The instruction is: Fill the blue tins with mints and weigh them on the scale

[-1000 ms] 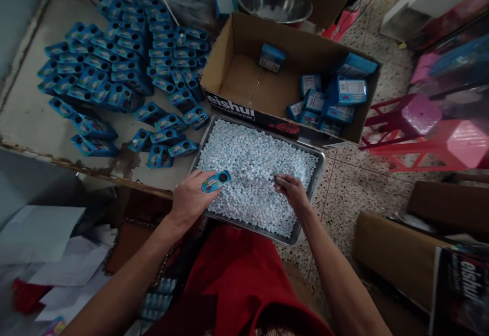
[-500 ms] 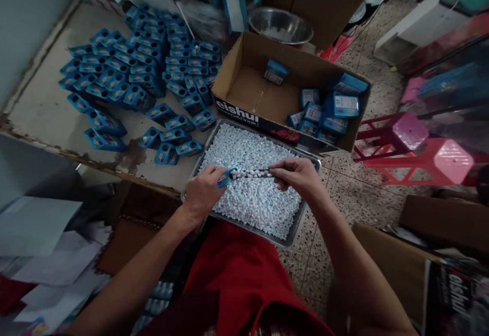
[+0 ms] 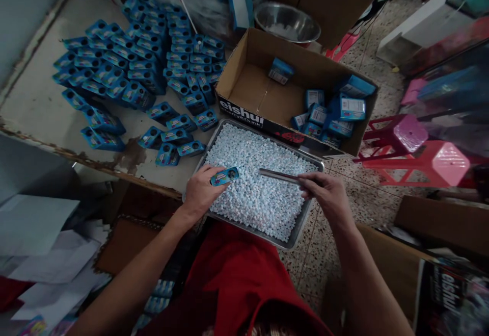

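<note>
My left hand (image 3: 201, 192) is closed around a small blue candy box (image 3: 225, 176), whose top has a round dark hole and faces up. Between thumb and fingers, my right hand (image 3: 324, 190) grips a narrow metal scoop (image 3: 280, 175) shaped like a channel. Apart from the box, the scoop's far end points left towards it, and no candies can be made out in its trough. Below both hands a metal tray (image 3: 294, 240) holds a thick layer of small white and pale blue candies (image 3: 255, 203).
Rows of blue boxes (image 3: 114, 66) stand on the worn table (image 3: 34, 86) at left. Beyond the tray, a cardboard box (image 3: 244, 66) contains several blue boxes. A metal bowl (image 3: 287, 20) sits behind it. Plastic stools (image 3: 416, 162) stand on the floor at right.
The scoop, which held a line of candies at the box's hole, has drawn back to the right with my right hand. My left hand still holds the box, its top now in fuller view.
</note>
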A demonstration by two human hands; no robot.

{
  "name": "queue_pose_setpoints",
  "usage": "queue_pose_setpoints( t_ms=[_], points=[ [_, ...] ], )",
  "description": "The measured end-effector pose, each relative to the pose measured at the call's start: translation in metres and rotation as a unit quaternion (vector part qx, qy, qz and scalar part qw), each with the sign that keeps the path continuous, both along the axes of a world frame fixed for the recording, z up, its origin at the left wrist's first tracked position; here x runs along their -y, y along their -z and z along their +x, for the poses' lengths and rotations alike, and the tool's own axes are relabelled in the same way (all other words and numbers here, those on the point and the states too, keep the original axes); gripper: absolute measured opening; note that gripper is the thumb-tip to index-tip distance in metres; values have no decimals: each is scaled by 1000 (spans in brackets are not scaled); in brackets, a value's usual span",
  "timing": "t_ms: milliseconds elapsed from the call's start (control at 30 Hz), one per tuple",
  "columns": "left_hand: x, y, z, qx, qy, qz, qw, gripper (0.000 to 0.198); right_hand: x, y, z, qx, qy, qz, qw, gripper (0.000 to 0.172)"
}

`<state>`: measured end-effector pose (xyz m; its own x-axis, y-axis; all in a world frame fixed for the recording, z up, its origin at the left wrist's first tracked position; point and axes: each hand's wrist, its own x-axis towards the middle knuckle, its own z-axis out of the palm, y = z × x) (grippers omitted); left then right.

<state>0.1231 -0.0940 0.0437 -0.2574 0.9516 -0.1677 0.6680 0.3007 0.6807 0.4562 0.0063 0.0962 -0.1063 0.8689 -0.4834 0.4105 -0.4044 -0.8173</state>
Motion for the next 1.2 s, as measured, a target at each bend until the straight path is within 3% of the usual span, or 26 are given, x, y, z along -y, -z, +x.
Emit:
queue_pose_setpoints(
  t_ms=[67,100,200,267,333,433,633,833,1000,1100,1200],
  points=[
    [1,3,-6,20,-6,8,1000,37,9,44,29,3,106,-36,994,43],
    [2,4,-7,26,-7,11,1000,36,13,67,34,-11,129,-61,990,47],
    [2,6,-9,40,-10,8,999,38,25,128,12,-58,129,-108,984,52],
    [1,6,-9,45,-17,0,999,39,28,151,-15,-92,112,-126,981,52],
    [-1,7,-10,50,-29,-4,998,38,27,158,-32,-118,103,-140,978,51],
    [-3,7,-12,57,-40,-9,998,38,23,145,-23,-129,107,-145,975,49],
    [-12,-2,-8,22,3,4,1000,36,13,81,11,-180,77,-173,965,39],
    [-24,-19,6,-74,85,-11,994,32,-14,29,-25,-186,-3,-147,972,33],
    [-31,-23,18,-127,119,-45,984,23,-26,-12,-54,-70,-83,-43,993,18],
    [-34,-22,21,-127,127,-42,983,21,-28,-25,-56,-29,-107,-8,994,15],
    [-34,-19,19,-99,124,-31,987,23,-27,-19,-44,-69,-64,-41,995,21]
  ],
)
